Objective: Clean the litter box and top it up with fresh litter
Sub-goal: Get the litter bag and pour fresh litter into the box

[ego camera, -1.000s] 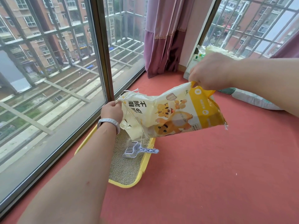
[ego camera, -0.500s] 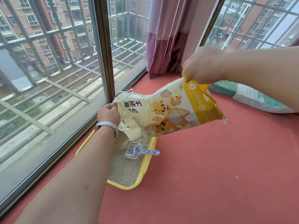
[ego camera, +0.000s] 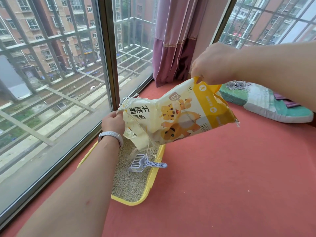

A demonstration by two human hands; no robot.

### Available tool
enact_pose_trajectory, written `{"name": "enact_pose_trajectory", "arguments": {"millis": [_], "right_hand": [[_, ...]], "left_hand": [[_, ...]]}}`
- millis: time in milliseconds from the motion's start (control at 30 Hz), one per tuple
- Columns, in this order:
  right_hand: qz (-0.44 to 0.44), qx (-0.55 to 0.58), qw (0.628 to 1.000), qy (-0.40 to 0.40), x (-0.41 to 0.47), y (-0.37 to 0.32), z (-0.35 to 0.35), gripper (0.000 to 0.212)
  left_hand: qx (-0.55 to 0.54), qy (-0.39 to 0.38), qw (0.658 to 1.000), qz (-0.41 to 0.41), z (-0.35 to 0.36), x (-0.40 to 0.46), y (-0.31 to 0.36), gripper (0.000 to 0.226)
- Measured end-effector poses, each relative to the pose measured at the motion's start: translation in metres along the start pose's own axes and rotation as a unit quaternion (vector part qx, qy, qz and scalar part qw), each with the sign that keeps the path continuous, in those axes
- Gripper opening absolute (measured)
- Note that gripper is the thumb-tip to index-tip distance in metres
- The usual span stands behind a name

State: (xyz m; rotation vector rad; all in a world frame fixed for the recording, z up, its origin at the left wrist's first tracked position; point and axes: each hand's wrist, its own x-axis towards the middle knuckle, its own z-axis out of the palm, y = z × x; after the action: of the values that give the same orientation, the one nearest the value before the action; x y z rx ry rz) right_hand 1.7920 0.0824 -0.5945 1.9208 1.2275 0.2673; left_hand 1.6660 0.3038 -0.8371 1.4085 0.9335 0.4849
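Observation:
A yellow and cream litter bag point(ego camera: 177, 113) with cartoon animals hangs tilted over the yellow litter box point(ego camera: 150, 183), its open frayed mouth pointing down and left. My left hand point(ego camera: 113, 122) grips the mouth edge of the bag. My right hand point(ego camera: 212, 64) pinches the bag's raised yellow bottom corner. The litter box sits on the red floor beside the window and holds beige litter point(ego camera: 130, 183). A grey slotted scoop point(ego camera: 145, 163) lies in the box with its handle over the right rim. Loose threads dangle from the bag toward the scoop.
A tall window point(ego camera: 51, 82) with a dark frame runs along the left. A purple curtain point(ego camera: 174, 40) hangs in the far corner. A white and green sack point(ego camera: 273, 106) lies on the red floor point(ego camera: 222, 185) at right.
My right hand has lifted the bag's bottom end a little higher, so the bag tilts more steeply toward the box. The left hand keeps its hold on the mouth.

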Motion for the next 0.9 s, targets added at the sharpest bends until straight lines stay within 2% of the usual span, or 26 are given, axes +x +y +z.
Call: {"name": "enact_pose_trajectory", "arguments": {"millis": [200, 400, 533, 633, 900], "right_hand": [[0.0, 0.0, 1.0, 0.003, 0.006, 0.005, -0.003, 0.038], [0.013, 0.012, 0.999, -0.027, 0.008, 0.005, -0.006, 0.041], [0.049, 0.079, 0.995, -0.038, 0.01, 0.004, -0.002, 0.021], [0.023, 0.036, 0.999, -0.016, 0.015, 0.006, 0.004, 0.02], [0.024, 0.045, 0.998, -0.027, 0.014, 0.01, 0.017, 0.019]], "left_hand": [[-0.047, -0.005, 0.999, -0.025, 0.0, 0.009, -0.002, 0.022], [-0.089, -0.012, 0.995, -0.039, 0.001, 0.017, 0.002, 0.015], [-0.113, -0.009, 0.992, -0.049, 0.004, 0.022, -0.001, 0.013], [-0.126, -0.005, 0.991, -0.052, 0.007, 0.023, -0.002, 0.013], [-0.124, -0.008, 0.991, -0.053, 0.013, 0.021, -0.004, 0.009]]}}
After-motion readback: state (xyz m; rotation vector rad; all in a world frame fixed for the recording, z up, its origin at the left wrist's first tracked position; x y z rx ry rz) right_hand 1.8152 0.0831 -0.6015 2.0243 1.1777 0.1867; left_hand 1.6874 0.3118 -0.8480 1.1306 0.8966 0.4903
